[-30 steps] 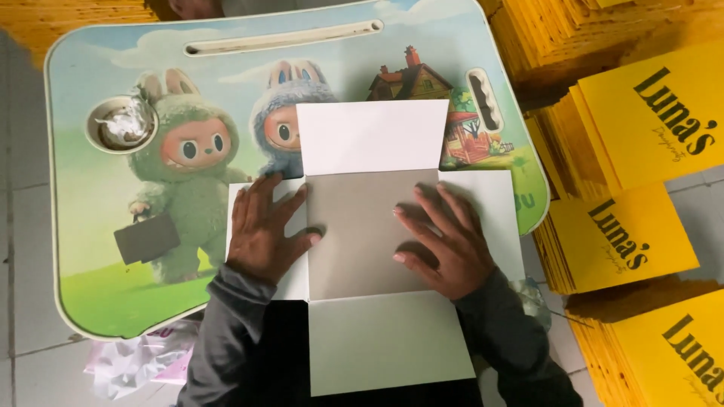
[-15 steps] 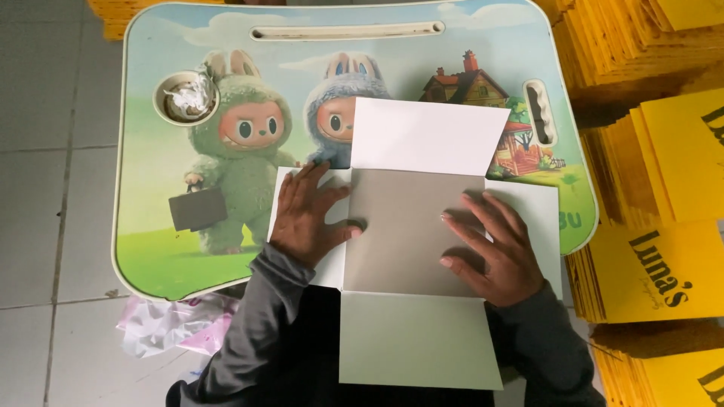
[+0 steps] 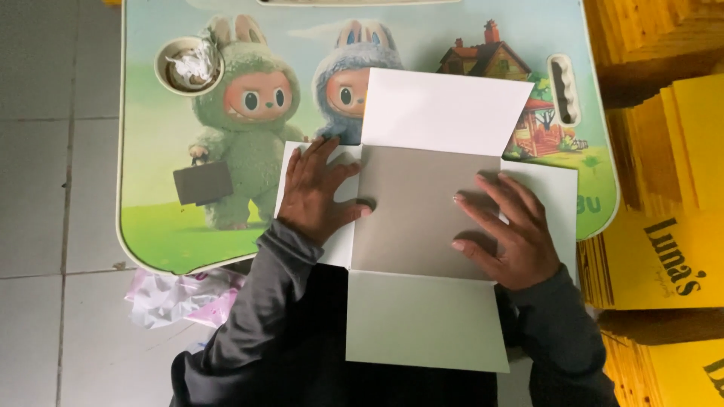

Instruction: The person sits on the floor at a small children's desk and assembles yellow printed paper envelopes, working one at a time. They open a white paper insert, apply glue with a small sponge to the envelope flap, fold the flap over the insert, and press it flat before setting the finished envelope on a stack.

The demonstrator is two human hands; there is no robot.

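Seen from above: flat, cross-shaped cardboard blank (image 3: 430, 218) spread on a small counter (image 3: 151, 151) printed with two furry cartoon creatures and a cottage. Left hand (image 3: 320, 192) pressed palm-down, fingers spread, on the blank's left flap and the near edge of the grey centre panel; right hand (image 3: 509, 234) likewise flat and splayed across the right side of that panel and the right flap. Neither grip clenched, neither grasping: both open, pinning the sheet. Long axis of the blank running away from the body, with one white flap lying beyond the fingertips toward the far side of the counter and one pale flap hanging over the near edge toward the lap. Centre panel directly between the two hands, about equally close to each. Crumpled paper in a round cup recess (image 3: 188, 66) at far left. Stacks of yellow printed card (image 3: 664, 256) just beside the counter, nearest the right hand. Crinkled plastic bag (image 3: 181, 294) on the tiled floor (image 3: 45, 188) at left.
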